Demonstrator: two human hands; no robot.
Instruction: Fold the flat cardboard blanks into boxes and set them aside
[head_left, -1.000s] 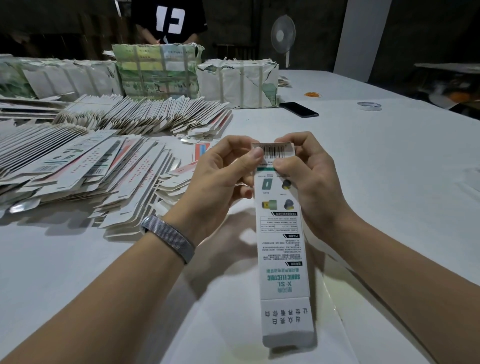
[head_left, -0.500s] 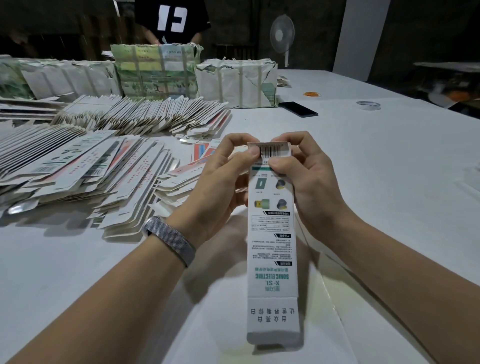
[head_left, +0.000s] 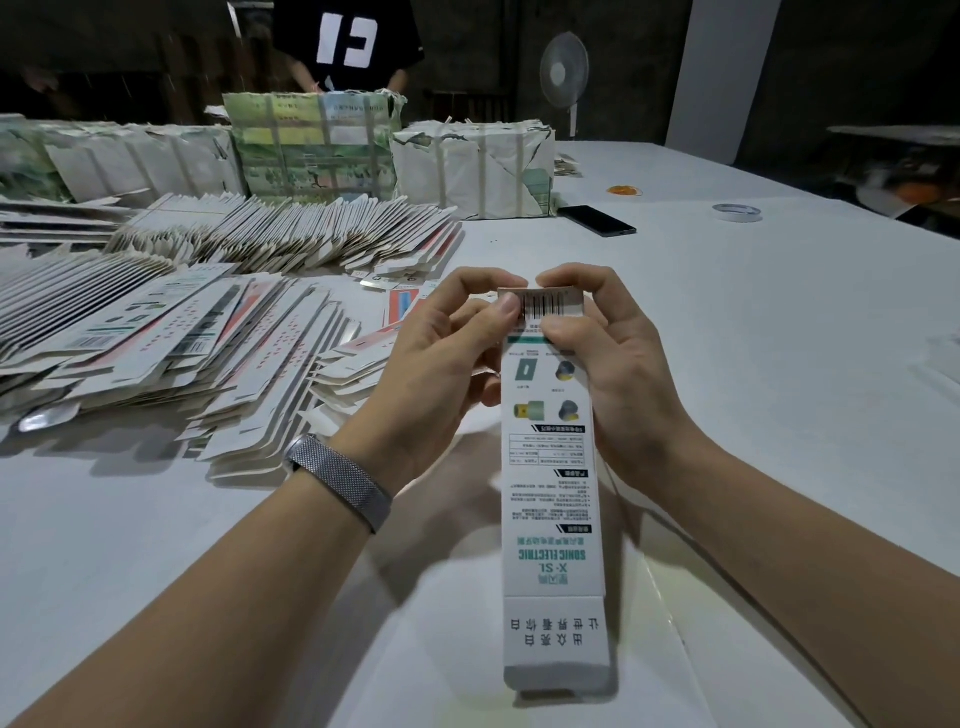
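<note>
Carton (head_left: 550, 499) has swung straighter; your left hand (head_left: 441, 364) and right hand (head_left: 618, 374) both pinch its barcode flap (head_left: 543, 303), tucking it closed.

A long white printed box (head_left: 548, 467) is pointing near to far, its barcode flap (head_left: 543, 303) bending over; flat blanks (head_left: 171, 332) are lying fanned at left.

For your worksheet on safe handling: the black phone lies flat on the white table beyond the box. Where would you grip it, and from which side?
Grip the phone across its two long edges, coming down from above. It lies flat on the table, so only its thin sides offer hold, and bare tabletop shows along both long edges, though the wrapped bundle stands close behind it.
</note>
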